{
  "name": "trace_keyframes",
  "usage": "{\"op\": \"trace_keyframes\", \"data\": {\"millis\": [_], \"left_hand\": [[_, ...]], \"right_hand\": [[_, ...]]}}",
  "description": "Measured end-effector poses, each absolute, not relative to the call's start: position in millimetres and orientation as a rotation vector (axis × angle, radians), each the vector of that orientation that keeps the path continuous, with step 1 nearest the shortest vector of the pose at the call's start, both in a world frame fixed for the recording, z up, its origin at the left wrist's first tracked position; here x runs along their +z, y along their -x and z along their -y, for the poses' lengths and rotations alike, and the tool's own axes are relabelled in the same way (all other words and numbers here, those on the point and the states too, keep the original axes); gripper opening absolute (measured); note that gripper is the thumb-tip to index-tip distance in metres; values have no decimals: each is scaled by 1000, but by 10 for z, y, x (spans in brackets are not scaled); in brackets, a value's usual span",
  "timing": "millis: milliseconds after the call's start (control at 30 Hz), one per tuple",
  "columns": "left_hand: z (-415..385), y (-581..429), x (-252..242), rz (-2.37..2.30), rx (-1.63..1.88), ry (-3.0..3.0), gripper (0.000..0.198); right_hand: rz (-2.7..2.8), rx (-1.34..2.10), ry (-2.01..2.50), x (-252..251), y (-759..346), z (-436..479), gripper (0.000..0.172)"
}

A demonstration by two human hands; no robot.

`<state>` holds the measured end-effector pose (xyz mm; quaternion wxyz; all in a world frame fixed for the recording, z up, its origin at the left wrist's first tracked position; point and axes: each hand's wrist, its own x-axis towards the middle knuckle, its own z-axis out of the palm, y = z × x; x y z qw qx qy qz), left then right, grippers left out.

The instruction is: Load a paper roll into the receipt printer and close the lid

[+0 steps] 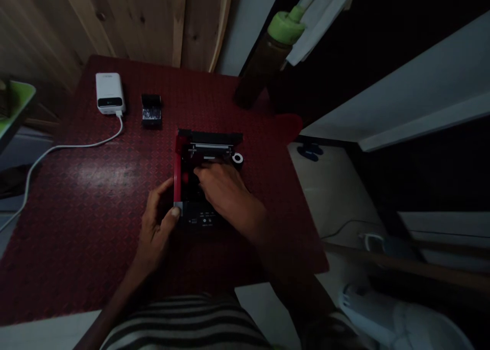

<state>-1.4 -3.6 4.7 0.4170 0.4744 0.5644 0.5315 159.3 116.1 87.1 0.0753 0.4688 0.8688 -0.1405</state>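
Observation:
A small black open-lidded device (199,186), perhaps a portable printer, lies in the middle of the red patterned table mat (88,197). It has a red side strip (177,171), a metal bar across its upper part and a small white-and-black roll or ring (237,158) at its right edge. My left hand (155,222) grips the device's near left corner, thumb on the silver corner. My right hand (222,189) lies over the dark interior, fingers touching it and hiding much of the inside.
A white power bank (110,92) with a white cable (72,146) and a small black box-like object (151,109) sit on the mat at the far left. A dark bottle with a green cap (277,39) stands beyond the mat's far right corner. A wooden wall (133,23) rises behind.

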Motion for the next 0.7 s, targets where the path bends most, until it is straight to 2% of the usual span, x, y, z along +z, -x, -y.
{"op": "trace_keyframes", "data": {"millis": [133,233,300,433,700], "left_hand": [[28,29,36,-1437,1335,-1200,60],[22,33,55,-1425,1337,-1181,59],[21,30,89,-1406,1331,-1160,58],[11,6,195,-1414,1330,-1109,55],[-539,145,389,-1559,1504,-1258,57]], "right_hand": [[-2711,-470,-1387,852,-1639,-1182,36],[-2866,-641,-1322,863,-1777,-1148,43],[-2965,-768,-1231,888,-1881,-1093,38],[-3052,-843,-1157,909,-1983,-981,18],[-3262,-757,-1185,816,-1999,-940,15]]}}
